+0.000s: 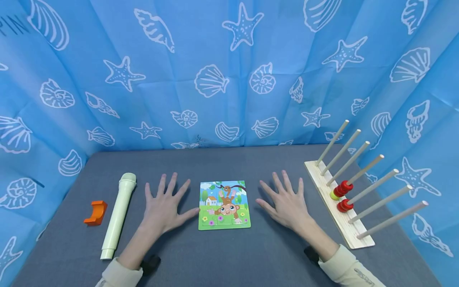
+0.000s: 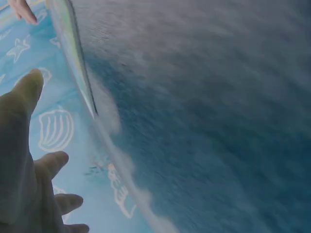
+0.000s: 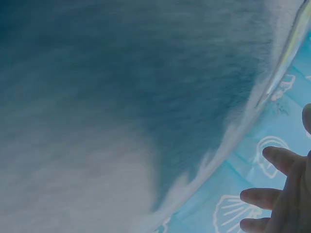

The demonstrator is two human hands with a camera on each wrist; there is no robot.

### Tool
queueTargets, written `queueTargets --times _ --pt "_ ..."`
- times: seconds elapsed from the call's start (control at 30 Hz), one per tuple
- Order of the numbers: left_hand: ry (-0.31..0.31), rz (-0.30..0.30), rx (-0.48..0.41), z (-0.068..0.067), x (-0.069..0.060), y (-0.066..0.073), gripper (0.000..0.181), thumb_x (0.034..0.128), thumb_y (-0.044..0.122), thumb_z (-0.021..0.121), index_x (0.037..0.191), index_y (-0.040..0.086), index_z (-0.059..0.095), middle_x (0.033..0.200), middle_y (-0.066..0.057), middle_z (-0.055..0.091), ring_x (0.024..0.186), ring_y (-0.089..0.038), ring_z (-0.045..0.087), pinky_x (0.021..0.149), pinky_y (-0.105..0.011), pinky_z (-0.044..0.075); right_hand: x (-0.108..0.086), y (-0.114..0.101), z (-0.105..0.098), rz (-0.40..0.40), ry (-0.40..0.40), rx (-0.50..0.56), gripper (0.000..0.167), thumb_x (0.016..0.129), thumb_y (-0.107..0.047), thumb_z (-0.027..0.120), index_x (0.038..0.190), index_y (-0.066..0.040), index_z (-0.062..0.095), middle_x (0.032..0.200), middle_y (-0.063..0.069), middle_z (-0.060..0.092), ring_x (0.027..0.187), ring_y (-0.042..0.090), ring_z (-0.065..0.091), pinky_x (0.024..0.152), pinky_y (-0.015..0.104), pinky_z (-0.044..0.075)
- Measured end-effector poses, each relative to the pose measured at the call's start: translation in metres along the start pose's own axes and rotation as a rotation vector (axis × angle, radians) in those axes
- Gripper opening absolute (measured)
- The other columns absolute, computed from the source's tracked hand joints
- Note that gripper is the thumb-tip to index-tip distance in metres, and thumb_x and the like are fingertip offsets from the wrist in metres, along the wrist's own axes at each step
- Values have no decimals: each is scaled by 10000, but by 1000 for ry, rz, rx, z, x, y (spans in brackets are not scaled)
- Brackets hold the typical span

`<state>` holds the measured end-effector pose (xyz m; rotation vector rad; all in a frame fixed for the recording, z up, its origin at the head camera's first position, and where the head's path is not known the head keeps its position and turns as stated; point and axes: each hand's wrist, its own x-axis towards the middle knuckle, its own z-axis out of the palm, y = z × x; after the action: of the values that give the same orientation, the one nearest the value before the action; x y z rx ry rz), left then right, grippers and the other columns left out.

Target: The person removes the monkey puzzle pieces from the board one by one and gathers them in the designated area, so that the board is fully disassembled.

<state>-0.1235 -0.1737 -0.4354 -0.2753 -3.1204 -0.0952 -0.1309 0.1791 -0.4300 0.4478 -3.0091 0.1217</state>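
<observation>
A square monkey picture puzzle [image 1: 224, 205] lies on the grey table between the two hands. The left hand [image 1: 164, 209] is spread, fingers straight, with its thumb tip at the puzzle's left edge; whether it touches cannot be told. To the right of the puzzle, apart from it, the right hand [image 1: 287, 203] is spread too and holds nothing. Spread fingers of the left hand [image 2: 36, 170] show in the left wrist view, and those of the right hand [image 3: 284, 189] in the right wrist view.
Left of the left hand lie a pale green microphone-shaped stick [image 1: 119, 215] and an orange curved block [image 1: 96, 213]. At the right stands a wooden rack [image 1: 337, 205] with several pegs and red and yellow-green rings. A blue shell-print curtain [image 1: 229, 99] hangs behind the table [image 1: 229, 259].
</observation>
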Motion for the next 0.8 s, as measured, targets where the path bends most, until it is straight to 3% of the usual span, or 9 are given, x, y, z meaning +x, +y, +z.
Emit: queueTargets --times 0.27,0.47,0.67,0.8 --pt "-34 48 -58 1 9 11 975 827 809 581 1604 266 356 1686 -196 267 1543 -527 217 1139 -841 132 17 -21 -4 -52 7 61 629 977 -575 579 1493 -217 546 1599 222 428 1547 477 260 1146 816 190" --pt "-112 76 -93 5 14 11 996 830 810 583 1618 258 323 1690 -201 253 1531 -541 230 1130 -825 208 35 -40 -4 -97 -20 131 620 985 -549 592 1503 -213 535 1603 236 414 1545 488 254 1149 795 230" --pt "-134 121 -142 7 19 14 1032 814 802 617 1618 225 323 1682 -215 263 1514 -540 279 1140 -763 300 51 -64 -4 -132 -107 258 568 966 -418 696 1473 -196 567 1596 238 417 1493 489 351 1094 715 401" --pt "-150 151 -180 7 22 17 1102 774 806 660 1622 196 308 1682 -213 263 1509 -528 297 1129 -747 335 61 -81 -2 -126 -139 313 493 919 -347 776 1366 -175 659 1463 203 549 1301 425 540 911 603 543"
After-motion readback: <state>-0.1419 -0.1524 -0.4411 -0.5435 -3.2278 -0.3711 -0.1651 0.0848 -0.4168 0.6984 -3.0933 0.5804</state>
